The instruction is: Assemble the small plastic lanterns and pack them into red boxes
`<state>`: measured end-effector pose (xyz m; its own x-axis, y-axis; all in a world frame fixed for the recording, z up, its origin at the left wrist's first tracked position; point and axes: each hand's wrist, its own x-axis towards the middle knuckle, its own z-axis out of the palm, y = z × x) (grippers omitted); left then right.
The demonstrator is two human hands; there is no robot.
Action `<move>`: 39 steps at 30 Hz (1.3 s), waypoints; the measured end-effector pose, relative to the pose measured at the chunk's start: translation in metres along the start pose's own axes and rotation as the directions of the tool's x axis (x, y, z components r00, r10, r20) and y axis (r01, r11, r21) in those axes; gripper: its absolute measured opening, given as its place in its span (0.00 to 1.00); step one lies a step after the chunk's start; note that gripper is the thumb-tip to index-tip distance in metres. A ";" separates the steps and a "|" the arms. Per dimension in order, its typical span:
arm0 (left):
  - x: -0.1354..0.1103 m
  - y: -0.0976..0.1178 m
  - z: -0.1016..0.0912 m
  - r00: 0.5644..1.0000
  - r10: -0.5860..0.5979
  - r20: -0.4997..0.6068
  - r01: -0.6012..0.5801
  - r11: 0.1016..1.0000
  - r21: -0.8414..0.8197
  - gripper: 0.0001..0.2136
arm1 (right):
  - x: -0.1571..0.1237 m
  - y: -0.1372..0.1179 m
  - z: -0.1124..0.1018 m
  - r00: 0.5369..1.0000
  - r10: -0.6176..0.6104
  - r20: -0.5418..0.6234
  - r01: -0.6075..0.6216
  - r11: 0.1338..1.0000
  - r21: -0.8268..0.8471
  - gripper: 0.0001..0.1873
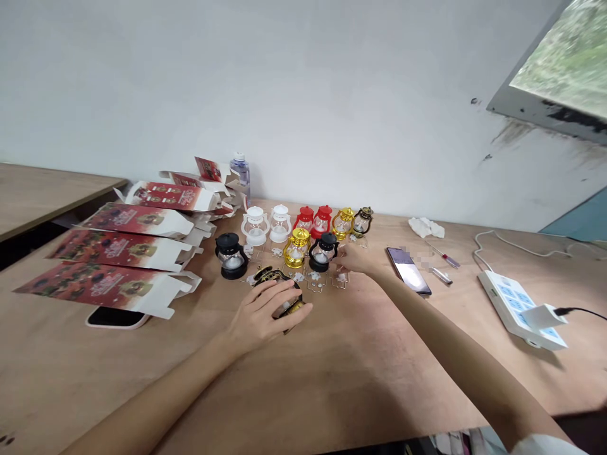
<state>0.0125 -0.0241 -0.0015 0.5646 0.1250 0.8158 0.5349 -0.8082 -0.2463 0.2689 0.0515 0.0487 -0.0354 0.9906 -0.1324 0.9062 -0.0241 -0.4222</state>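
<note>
My left hand (265,313) lies on the wooden table (360,373), its fingers wrapped round a small dark and gold toy lantern (277,284) lying on its side. My right hand (355,259) reaches forward, fingers pinched at small metal handles (327,278) beside a black lantern (323,251). Around it stand a gold lantern (296,248), another black one (231,255), two white ones (268,224), two red ones (314,220), and a gold (342,223) and a bronze one (362,220).
Opened red and white cartons (123,249) lie in a row at the left, one over a phone (116,318). A bottle (240,170) stands behind them. At right lie a phone (408,270), screwdrivers (443,256), a crumpled tissue (425,227) and a white power strip (519,308).
</note>
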 end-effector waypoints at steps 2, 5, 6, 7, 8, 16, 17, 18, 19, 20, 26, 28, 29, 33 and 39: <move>0.001 0.001 -0.001 1.000 0.010 -0.029 -0.009 0.999 0.037 0.15 | -0.012 -0.004 -0.004 0.999 -0.013 -0.040 0.014 1.000 0.013 0.11; 0.003 0.003 -0.003 0.996 0.074 -0.041 -0.072 0.996 0.044 0.15 | -0.044 -0.017 0.000 0.998 -0.060 -0.036 0.065 0.984 0.164 0.12; 0.004 0.004 -0.004 0.994 0.106 -0.040 -0.105 0.994 0.031 0.16 | -0.056 -0.023 0.004 0.993 -0.116 0.023 0.099 0.922 0.376 0.12; 0.004 0.005 -0.004 0.989 0.139 -0.044 -0.139 0.990 0.009 0.16 | -0.068 -0.030 0.010 0.974 -0.201 0.100 0.110 0.816 0.567 0.14; 0.005 0.007 -0.004 0.984 0.171 -0.055 -0.172 0.985 -0.018 0.16 | -0.079 -0.036 0.017 0.952 -0.273 0.139 0.102 0.711 0.696 0.18; -0.001 0.017 0.001 0.967 0.249 -0.050 -0.253 0.960 -0.117 0.18 | -0.112 -0.045 0.034 0.939 -0.257 0.227 -0.113 0.394 0.912 0.22; -0.003 0.017 0.002 0.972 0.230 -0.041 -0.233 0.965 -0.116 0.18 | -0.111 -0.040 0.029 0.953 -0.236 0.189 -0.081 0.404 0.911 0.22; -0.004 0.016 0.004 0.980 0.197 -0.028 -0.198 0.973 -0.116 0.19 | -0.110 -0.033 0.023 0.970 -0.204 0.135 -0.038 0.419 0.907 0.22; -0.006 0.016 0.005 0.988 0.154 -0.004 -0.154 0.981 -0.115 0.20 | -0.107 -0.025 0.016 0.985 -0.160 0.060 0.016 0.439 0.898 0.22; -0.006 0.015 0.007 0.994 0.106 0.029 -0.102 0.989 -0.111 0.20 | -0.103 -0.016 0.008 0.995 -0.099 -0.027 0.070 0.463 0.884 0.22; -0.005 0.009 0.017 0.951 -0.016 0.309 0.070 0.984 -0.165 0.19 | -0.061 0.045 -0.025 0.802 0.279 -0.529 0.205 0.703 0.681 0.25; -0.006 0.007 0.021 0.908 -0.008 0.418 0.114 0.966 -0.231 0.16 | -0.046 0.058 -0.022 0.769 0.301 -0.563 0.178 0.746 0.642 0.25; -0.007 0.007 0.022 0.882 -0.003 0.472 0.142 0.955 -0.259 0.15 | -0.039 0.062 -0.018 0.767 0.299 -0.567 0.172 0.756 0.631 0.25; -0.010 0.007 0.022 0.794 -0.005 0.608 0.241 0.920 -0.309 0.14 | -0.017 0.061 0.000 0.802 0.241 -0.547 0.197 0.758 0.622 0.25; -0.008 0.007 0.019 0.771 -0.015 0.637 0.284 0.903 -0.323 0.15 | 0.001 0.049 0.013 0.831 0.180 -0.526 0.228 0.753 0.618 0.22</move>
<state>0.0236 -0.0196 -0.0202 0.8276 0.4748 0.2995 0.4401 -0.8800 0.1789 0.3076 0.0500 0.0160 0.3553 0.8902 0.2853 0.4136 0.1240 -0.9020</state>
